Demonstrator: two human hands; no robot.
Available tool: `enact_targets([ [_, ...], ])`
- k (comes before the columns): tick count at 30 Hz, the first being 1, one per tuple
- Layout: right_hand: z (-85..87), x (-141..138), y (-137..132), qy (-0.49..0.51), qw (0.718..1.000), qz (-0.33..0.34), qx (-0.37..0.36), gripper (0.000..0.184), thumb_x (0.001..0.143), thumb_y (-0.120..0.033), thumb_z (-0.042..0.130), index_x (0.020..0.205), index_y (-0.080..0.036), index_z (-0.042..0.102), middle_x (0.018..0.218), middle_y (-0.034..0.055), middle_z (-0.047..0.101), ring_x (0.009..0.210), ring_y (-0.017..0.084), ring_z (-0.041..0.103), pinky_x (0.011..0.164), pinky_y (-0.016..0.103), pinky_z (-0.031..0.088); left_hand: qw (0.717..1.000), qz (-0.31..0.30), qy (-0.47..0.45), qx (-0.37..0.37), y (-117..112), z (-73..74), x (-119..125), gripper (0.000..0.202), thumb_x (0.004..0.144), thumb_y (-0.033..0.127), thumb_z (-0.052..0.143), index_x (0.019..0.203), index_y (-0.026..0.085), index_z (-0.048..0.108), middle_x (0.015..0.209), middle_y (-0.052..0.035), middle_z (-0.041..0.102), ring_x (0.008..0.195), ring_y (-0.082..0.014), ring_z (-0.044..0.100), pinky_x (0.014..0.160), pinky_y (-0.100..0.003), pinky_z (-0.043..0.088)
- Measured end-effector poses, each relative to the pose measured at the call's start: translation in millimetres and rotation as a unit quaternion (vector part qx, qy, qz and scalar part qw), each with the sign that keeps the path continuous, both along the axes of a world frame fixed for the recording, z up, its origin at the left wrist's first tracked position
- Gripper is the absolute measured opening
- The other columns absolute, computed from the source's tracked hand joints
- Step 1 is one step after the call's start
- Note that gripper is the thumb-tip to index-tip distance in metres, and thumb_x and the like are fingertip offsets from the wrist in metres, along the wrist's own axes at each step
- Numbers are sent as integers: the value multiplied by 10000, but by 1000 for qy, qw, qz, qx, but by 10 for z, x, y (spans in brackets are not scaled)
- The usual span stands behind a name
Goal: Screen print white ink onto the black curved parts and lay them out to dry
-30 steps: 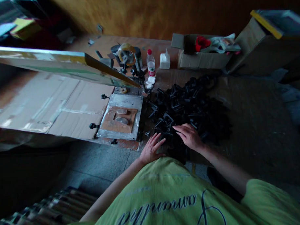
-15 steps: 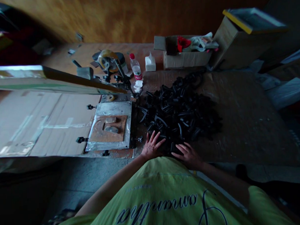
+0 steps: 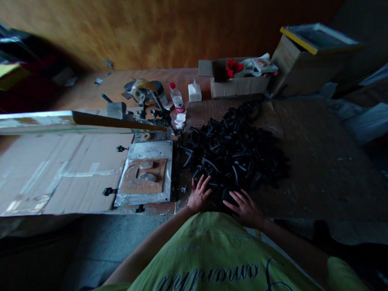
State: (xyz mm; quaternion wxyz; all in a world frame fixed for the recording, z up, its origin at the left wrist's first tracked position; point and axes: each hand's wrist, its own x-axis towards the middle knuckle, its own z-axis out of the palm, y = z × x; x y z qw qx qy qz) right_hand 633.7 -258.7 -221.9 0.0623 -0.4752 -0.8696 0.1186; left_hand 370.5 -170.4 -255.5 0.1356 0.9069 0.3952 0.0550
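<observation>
At the near edge of a big heap of black plastic parts (image 3: 235, 148), my left hand (image 3: 198, 195) lies with its fingers spread, the fingertips touching the closest pieces. My right hand (image 3: 246, 208) is a little further right, fingers stretched out and slightly apart. Its fingertips rest by a dark blocky part (image 3: 226, 195) at the front of the heap; no grip on it shows. Many parts in the heap are curved, some with ribs. Poor light hides their exact kind.
Left of the heap stands a metal jig plate (image 3: 151, 151) with black knobs, beneath a tilted frame (image 3: 113, 121). Behind are a water bottle (image 3: 177, 99), a tissue pack (image 3: 194, 92) and an open carton (image 3: 239, 86). Flattened cardboard (image 3: 83, 166) covers the left.
The whole scene sits slightly lower in the picture as the head view shifts. Both hands stay at the heap's near edge, with only slight finger movement.
</observation>
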Motion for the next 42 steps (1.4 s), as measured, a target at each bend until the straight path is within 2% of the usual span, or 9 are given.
enact_targets([
  [4,-128,-212,237,2,998,-53,33,627,852,-338,612,1458,-385,462,1549,94,408,1272,342,475,1056,602,340,999,-15,28,10,92,-13,-11,480,765,409,760,1216,272,670,1621,-118,274,1493,-435,150,1087,-767,203],
  [8,-218,-236,420,16,999,-5,51,646,851,-388,637,1466,-399,439,1549,76,410,1272,315,471,1098,582,294,999,-19,32,8,182,-21,-28,447,768,377,762,1192,274,671,1610,-103,306,1493,-439,145,1061,-779,237],
  [17,-145,-173,785,11,999,18,43,756,796,-459,751,1473,-361,429,1535,104,422,1224,292,507,1125,569,268,999,22,24,10,310,61,7,346,803,262,729,1147,279,690,1600,-86,332,1494,-426,165,1079,-745,275],
  [23,-126,-160,759,18,998,3,66,565,869,-405,691,1401,-303,531,1443,116,527,1170,268,552,1072,511,352,999,43,1,19,183,169,-14,521,752,268,781,1255,235,649,1616,-140,271,1498,-401,173,1166,-628,267],
  [28,-100,-111,590,56,988,8,142,481,926,-433,604,1372,-260,561,1425,129,534,1248,267,508,1127,536,303,994,61,-83,46,-21,217,-104,476,875,135,571,1341,229,592,1609,-134,275,1510,-324,176,1161,-562,313],
  [31,-151,-65,429,65,983,48,164,563,906,-506,608,1420,-301,506,1495,122,459,1362,290,407,1169,610,203,991,57,-98,69,-190,218,-102,507,913,256,570,1417,249,525,1615,-151,257,1513,-332,165,1160,-605,269],
  [34,-280,-46,357,38,980,98,169,583,909,-525,591,1449,-349,459,1514,93,441,1399,292,361,1172,662,131,996,32,-56,62,-292,140,-32,734,796,477,721,1463,302,473,1623,-166,238,1506,-404,135,1142,-682,202],
  [38,-402,-61,432,10,976,96,197,518,946,-449,555,1445,-340,464,1480,72,491,1394,260,364,1192,643,74,997,39,-12,62,-282,-12,57,867,733,459,787,1501,296,419,1620,-174,251,1506,-420,108,1146,-673,201],
  [42,-335,-65,491,23,976,95,193,517,936,-441,579,1428,-317,476,1495,74,478,1403,263,353,1187,645,101,997,42,-21,60,-248,-43,63,879,744,453,778,1513,267,396,1622,-178,242,1512,-410,74,1148,-667,207],
])
